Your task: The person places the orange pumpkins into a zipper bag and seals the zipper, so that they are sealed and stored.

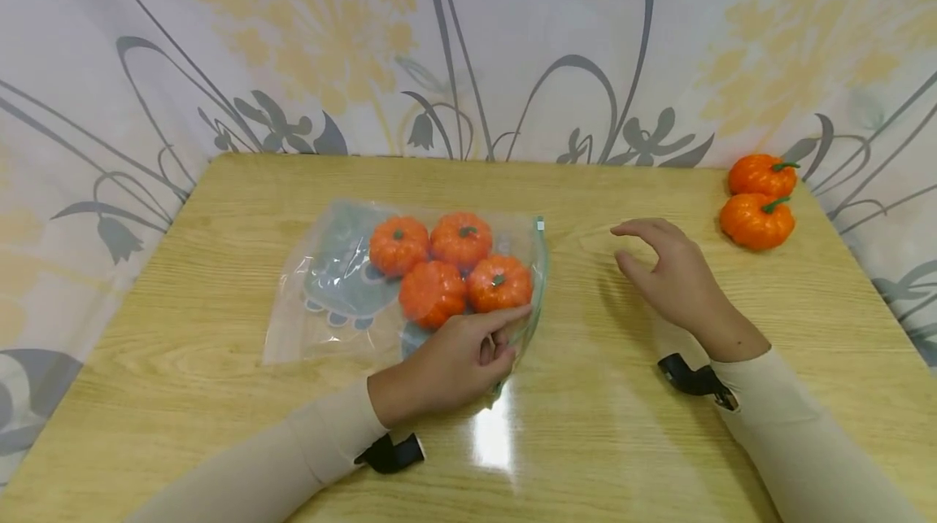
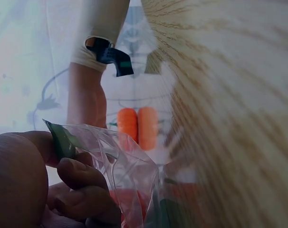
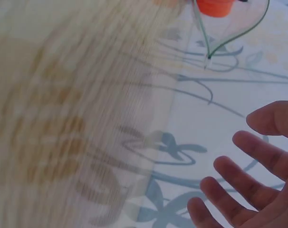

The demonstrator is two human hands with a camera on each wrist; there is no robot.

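A clear zip bag with a blue-green print lies flat on the table, its green-edged mouth toward the right. Several small orange pumpkins sit inside it. My left hand grips the mouth's near edge; in the left wrist view its fingers curl at the green zip strip. Seen from the right wrist, the mouth gapes, with a pumpkin within. My right hand hovers over the table right of the bag, holding nothing, thumb and fingers spread apart.
Two more orange pumpkins, one behind the other, stand at the table's back right corner. The wood-grain table meets a flower-patterned cloth along its back edge. A black wrist camera juts below the right sleeve.
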